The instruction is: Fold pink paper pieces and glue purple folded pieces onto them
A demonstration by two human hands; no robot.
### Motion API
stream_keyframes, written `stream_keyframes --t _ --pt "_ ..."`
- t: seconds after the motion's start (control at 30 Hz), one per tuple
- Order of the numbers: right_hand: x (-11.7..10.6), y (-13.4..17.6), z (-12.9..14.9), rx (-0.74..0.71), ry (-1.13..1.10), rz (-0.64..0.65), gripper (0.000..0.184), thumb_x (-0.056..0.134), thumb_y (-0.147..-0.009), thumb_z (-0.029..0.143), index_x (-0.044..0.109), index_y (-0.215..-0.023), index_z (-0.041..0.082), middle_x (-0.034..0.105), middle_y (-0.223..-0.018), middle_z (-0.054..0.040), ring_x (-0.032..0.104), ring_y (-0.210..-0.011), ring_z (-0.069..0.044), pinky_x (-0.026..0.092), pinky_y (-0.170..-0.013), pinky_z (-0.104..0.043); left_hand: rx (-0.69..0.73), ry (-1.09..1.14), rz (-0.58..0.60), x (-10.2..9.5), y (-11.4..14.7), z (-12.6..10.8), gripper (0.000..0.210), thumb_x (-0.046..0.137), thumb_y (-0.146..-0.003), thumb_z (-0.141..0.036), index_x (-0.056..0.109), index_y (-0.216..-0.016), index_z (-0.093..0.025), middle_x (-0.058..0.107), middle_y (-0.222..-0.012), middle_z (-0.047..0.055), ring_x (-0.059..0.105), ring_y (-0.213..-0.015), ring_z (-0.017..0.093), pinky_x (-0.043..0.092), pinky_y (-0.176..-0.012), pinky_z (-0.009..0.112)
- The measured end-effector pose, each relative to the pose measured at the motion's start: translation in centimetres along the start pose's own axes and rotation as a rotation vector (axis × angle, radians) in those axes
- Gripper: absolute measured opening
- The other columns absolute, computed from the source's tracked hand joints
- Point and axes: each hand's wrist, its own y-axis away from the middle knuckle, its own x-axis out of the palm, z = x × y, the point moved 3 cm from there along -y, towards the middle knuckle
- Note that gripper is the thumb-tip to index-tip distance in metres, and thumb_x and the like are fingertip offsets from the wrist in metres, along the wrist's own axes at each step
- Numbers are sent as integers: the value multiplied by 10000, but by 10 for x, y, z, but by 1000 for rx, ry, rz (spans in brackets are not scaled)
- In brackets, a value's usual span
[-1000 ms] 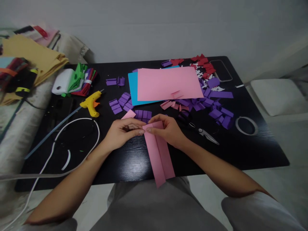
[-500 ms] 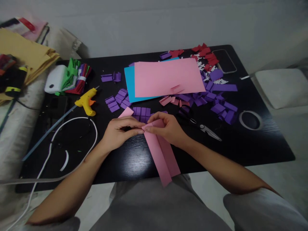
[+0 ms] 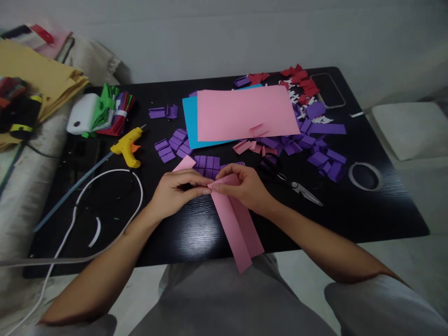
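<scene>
A folded pink paper strip [image 3: 231, 224] slants from my fingers down over the table's front edge, its two long layers spread apart at the lower end. My right hand [image 3: 247, 186] pinches its upper end between thumb and fingers. From the left, my left hand [image 3: 178, 190] has thumb and fingertips closed on the strip's upper left corner. Another pink paper piece [image 3: 185, 163] shows partly behind my left hand. Just beyond the fingers lie folded purple paper pieces [image 3: 207, 164], partly covered by my hands.
Pink sheets [image 3: 245, 112] rest over a blue sheet [image 3: 191, 126]. Scissors [image 3: 304, 192], purple paper pieces [image 3: 318, 158], red scraps [image 3: 308, 86] and a tape roll [image 3: 366, 176] lie rightward. Leftward are a yellow glue gun [image 3: 128, 147] and a looped white cable [image 3: 74, 219].
</scene>
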Motion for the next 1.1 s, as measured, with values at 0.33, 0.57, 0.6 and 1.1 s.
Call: stream_keyframes --t 0.33,0.57,0.6,1.1 --pt "0 1 -1 -3 -5 2 220 899 -697 308 744 -817 208 739 -870 6 658 -857 -173 494 -858 -329 21 -22 2 0 -1 0 157 857 -840 -201 834 -994 -223 830 -919 35 760 -801 148 580 -714 222" --pt "-1 0 -3 9 13 -9 230 900 -692 320 743 -813 204 734 -869 2 645 -858 -172 478 -851 -328 9 -25 5 1 -1 0 149 855 -847 -229 836 -995 -227 832 -922 40 769 -821 158 594 -746 233" --pt "-1 0 -3 7 17 -10 230 899 -694 322 742 -814 205 734 -871 2 645 -861 -173 478 -855 -330 5 -23 5 1 -1 0 144 855 -847 -235 837 -990 -228 832 -919 40 770 -818 160 594 -740 234" --pt "-1 -2 -2 -32 46 -12 228 887 -710 324 730 -824 204 743 -883 -4 665 -877 -185 494 -897 -350 -283 130 53 0 0 5 251 686 -962 -395 725 -922 -150 685 -706 17 627 -582 111 485 -523 197"
